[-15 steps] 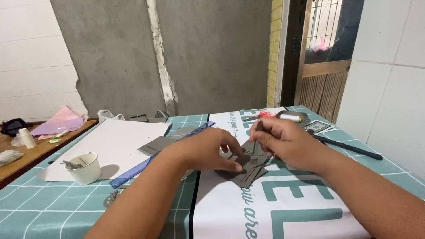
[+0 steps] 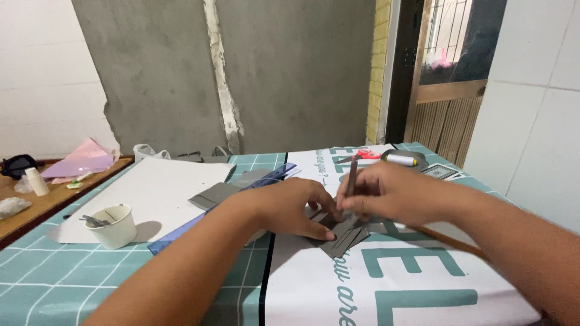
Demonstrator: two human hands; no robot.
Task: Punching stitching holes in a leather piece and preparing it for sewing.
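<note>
The right hand [image 2: 386,196] has drawn closer to the left hand [image 2: 290,208], its pencil [image 2: 351,175] now upright, tip seemingly on the grey card pieces [image 2: 341,235] the left hand presses flat on the table [image 2: 423,284].

Single head-worn view, looking forward and slightly down across the table [image 2: 72,284]. Close range on both forearms; far grey wall [image 2: 290,72] faces the camera.

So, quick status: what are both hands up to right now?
Left hand pressing down grey card pieces. Right hand gripping a pencil, tip at the card. Blue ruler lies beside the left arm, nothing blocking.
</note>
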